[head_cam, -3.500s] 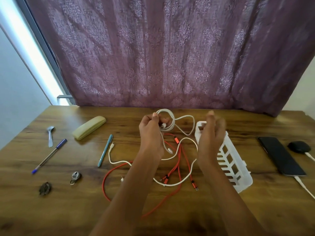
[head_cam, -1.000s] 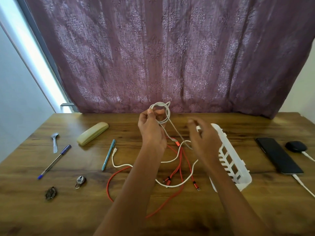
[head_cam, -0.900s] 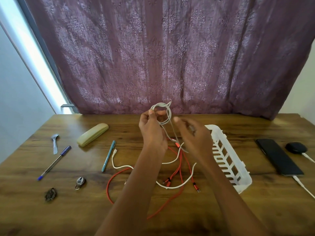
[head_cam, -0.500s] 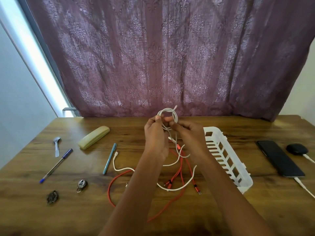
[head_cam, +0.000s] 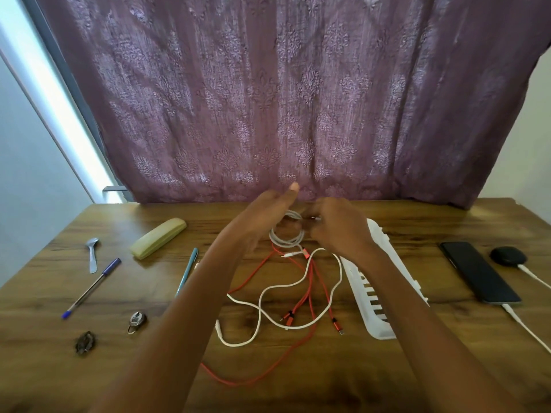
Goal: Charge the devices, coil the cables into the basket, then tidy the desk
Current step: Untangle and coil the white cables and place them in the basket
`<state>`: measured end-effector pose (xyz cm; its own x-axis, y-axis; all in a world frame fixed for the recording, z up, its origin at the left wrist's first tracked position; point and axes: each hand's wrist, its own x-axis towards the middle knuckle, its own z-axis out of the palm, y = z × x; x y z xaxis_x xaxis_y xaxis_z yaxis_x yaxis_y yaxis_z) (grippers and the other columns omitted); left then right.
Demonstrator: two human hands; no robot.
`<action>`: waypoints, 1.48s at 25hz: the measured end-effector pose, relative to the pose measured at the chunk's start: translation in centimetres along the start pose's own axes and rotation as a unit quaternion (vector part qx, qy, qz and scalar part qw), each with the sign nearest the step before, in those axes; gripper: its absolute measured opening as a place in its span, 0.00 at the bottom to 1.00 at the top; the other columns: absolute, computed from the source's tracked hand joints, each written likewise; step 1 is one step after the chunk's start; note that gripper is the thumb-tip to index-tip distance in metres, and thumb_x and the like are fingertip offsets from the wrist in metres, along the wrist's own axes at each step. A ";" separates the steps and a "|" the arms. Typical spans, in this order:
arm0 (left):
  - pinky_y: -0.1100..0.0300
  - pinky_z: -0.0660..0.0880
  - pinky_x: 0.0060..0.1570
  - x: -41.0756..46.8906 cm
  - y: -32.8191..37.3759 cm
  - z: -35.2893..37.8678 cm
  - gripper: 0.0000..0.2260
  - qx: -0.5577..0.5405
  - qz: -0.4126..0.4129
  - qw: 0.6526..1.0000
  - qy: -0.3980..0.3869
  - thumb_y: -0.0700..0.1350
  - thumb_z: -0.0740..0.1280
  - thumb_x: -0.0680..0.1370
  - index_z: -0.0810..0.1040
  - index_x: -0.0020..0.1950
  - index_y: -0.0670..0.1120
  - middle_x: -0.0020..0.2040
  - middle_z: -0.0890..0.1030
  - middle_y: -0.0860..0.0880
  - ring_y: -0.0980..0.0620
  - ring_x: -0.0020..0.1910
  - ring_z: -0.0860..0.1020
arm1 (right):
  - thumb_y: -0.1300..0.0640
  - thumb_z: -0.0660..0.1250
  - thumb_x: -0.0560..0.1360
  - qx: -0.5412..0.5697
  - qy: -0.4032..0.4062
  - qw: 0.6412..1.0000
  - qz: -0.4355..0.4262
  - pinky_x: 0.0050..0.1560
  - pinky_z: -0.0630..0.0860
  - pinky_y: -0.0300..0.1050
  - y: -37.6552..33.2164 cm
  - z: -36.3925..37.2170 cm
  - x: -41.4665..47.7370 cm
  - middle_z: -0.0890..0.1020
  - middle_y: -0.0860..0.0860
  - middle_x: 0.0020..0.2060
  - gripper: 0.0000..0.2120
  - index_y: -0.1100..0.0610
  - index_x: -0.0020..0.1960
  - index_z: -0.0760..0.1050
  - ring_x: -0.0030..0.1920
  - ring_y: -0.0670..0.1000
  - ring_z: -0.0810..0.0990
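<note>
Both hands up over the desk point(head_cam: 298, 383), far centre. Left hand point(head_cam: 262, 222) has its fingers stretched out, thumb tip pointing up, the coiled white cable point(head_cam: 287, 236) hanging at its palm side; can't tell if that grip is really closed on the coil or just supporting it. Right hand point(head_cam: 337, 231) is curled, fingertips pinching the coil's end right beside the left palm, so its grip holds the coiled white cable.

Just below the grip: red cable point(head_cam: 308, 281) with several red plugs, tangled with a loose white cable point(head_cam: 268, 311), both lying flat on the desk toward the person. Right of the grip, partly under the right forearm: white slotted basket point(head_cam: 372, 305), nothing seen inside it.

Further right of the grip: black phone point(head_cam: 480, 272) with a white lead plugged in, and a black earbud case point(head_cam: 508, 256), also on a white lead.

Left of the grip: teal pen point(head_cam: 187, 271), yellow-green case point(head_cam: 158, 242), blue pen point(head_cam: 91, 289), spoon point(head_cam: 92, 254), small padlock point(head_cam: 136, 321), a dark small lump point(head_cam: 85, 342). Purple curtain point(head_cam: 283, 99) behind.
</note>
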<state>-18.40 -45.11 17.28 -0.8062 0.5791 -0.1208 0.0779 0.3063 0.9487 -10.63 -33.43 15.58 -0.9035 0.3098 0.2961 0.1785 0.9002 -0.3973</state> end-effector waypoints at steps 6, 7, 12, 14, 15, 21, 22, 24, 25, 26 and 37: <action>0.64 0.64 0.28 -0.5 -0.6 0.7 0.18 -0.040 0.030 0.999 -0.011 0.52 0.52 0.82 0.76 0.44 0.43 0.26 0.68 0.52 0.57 0.25 0.66 | 0.52 0.71 0.70 0.137 0.021 0.990 -0.008 0.43 0.69 0.41 0.9 -1.4 0.0 0.80 0.42 0.39 0.06 0.52 0.46 0.83 0.44 0.45 0.77; 0.64 0.63 0.27 -0.7 -0.6 0.7 0.18 -0.079 0.030 0.996 -0.013 0.52 0.53 0.82 0.76 0.43 0.44 0.24 0.67 0.54 0.58 0.24 0.65 | 0.52 0.72 0.69 0.162 0.037 0.986 -0.006 0.45 0.71 0.42 1.2 -1.8 0.0 0.79 0.40 0.37 0.05 0.52 0.43 0.83 0.43 0.44 0.76; 0.68 0.59 0.23 -1.3 -0.3 0.9 0.15 -0.261 0.054 0.964 -0.008 0.45 0.54 0.82 0.77 0.45 0.41 0.22 0.62 0.55 0.60 0.21 0.60 | 0.53 0.73 0.69 0.232 0.095 0.968 0.022 0.51 0.75 0.47 2.6 -2.9 -0.2 0.82 0.43 0.37 0.01 0.49 0.39 0.82 0.45 0.46 0.79; 0.68 0.61 0.24 -1.4 -0.7 1.2 0.14 -0.303 0.069 0.950 0.003 0.43 0.53 0.82 0.76 0.46 0.40 0.22 0.63 0.55 0.61 0.20 0.62 | 0.55 0.73 0.69 0.260 0.084 0.961 0.033 0.51 0.73 0.43 2.5 -2.8 -0.3 0.81 0.41 0.36 0.03 0.48 0.38 0.81 0.44 0.44 0.79; 0.67 0.62 0.25 -1.4 -0.9 1.2 0.14 -0.323 0.074 0.944 0.005 0.42 0.53 0.82 0.76 0.47 0.40 0.22 0.64 0.55 0.61 0.21 0.63 | 0.57 0.73 0.69 0.286 0.069 0.955 0.035 0.51 0.73 0.41 2.4 -2.6 -0.4 0.81 0.41 0.36 0.05 0.48 0.38 0.81 0.43 0.43 0.79; 0.61 0.72 0.37 -2.1 -2.0 2.1 0.13 -0.430 0.097 0.898 -0.016 0.41 0.51 0.82 0.74 0.52 0.40 0.26 0.68 0.52 0.59 0.26 0.66 | 0.54 0.70 0.72 0.442 -0.005 0.895 0.059 0.44 0.73 0.26 2.1 -0.8 -1.9 0.84 0.39 0.37 0.04 0.45 0.42 0.80 0.43 0.36 0.80; 0.60 0.74 0.40 -2.3 -2.1 2.2 0.13 -0.431 0.095 0.897 -0.022 0.41 0.50 0.82 0.73 0.54 0.39 0.27 0.69 0.52 0.58 0.27 0.68 | 0.54 0.70 0.71 0.455 0.001 0.888 0.063 0.44 0.73 0.26 1.9 -0.6 -2.0 0.84 0.40 0.38 0.03 0.46 0.43 0.81 0.43 0.36 0.80; 0.57 0.75 0.46 -2.5 -2.3 2.2 0.13 -0.408 0.081 0.909 -0.039 0.40 0.50 0.82 0.74 0.55 0.38 0.29 0.71 0.50 0.56 0.30 0.70 | 0.56 0.71 0.71 0.465 0.015 0.882 0.073 0.44 0.73 0.26 1.8 -0.5 -2.1 0.84 0.42 0.39 0.03 0.49 0.42 0.81 0.42 0.36 0.80; 0.58 0.75 0.47 -2.8 -2.3 2.0 0.13 -0.371 0.073 0.925 -0.043 0.39 0.51 0.82 0.75 0.54 0.39 0.31 0.73 0.49 0.56 0.32 0.71 | 0.57 0.72 0.70 0.456 0.017 0.887 0.079 0.43 0.72 0.24 1.9 -0.7 -2.0 0.83 0.42 0.39 0.03 0.50 0.42 0.81 0.41 0.34 0.79; 0.59 0.76 0.45 -2.9 -2.2 1.8 0.13 -0.322 0.067 0.943 -0.041 0.38 0.51 0.82 0.75 0.53 0.40 0.33 0.75 0.49 0.55 0.33 0.73 | 0.57 0.72 0.70 0.435 0.015 0.896 0.081 0.42 0.71 0.23 1.9 -0.9 -2.0 0.83 0.42 0.39 0.03 0.50 0.41 0.81 0.39 0.33 0.79; 0.76 0.72 0.32 -3.2 0.1 0.8 0.09 0.164 0.178 0.970 0.032 0.36 0.66 0.75 0.82 0.51 0.46 0.32 0.80 0.51 0.65 0.28 0.77 | 0.48 0.73 0.68 0.242 -0.007 0.970 -0.007 0.45 0.73 0.43 1.5 -1.7 -1.1 0.82 0.45 0.40 0.11 0.53 0.47 0.82 0.41 0.45 0.79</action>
<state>-15.35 -46.32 17.57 -0.7275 0.6477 0.2263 0.5326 0.3253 0.7814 -8.72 -31.88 16.08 -0.9104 0.2919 0.2931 -0.0340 0.6533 -0.7563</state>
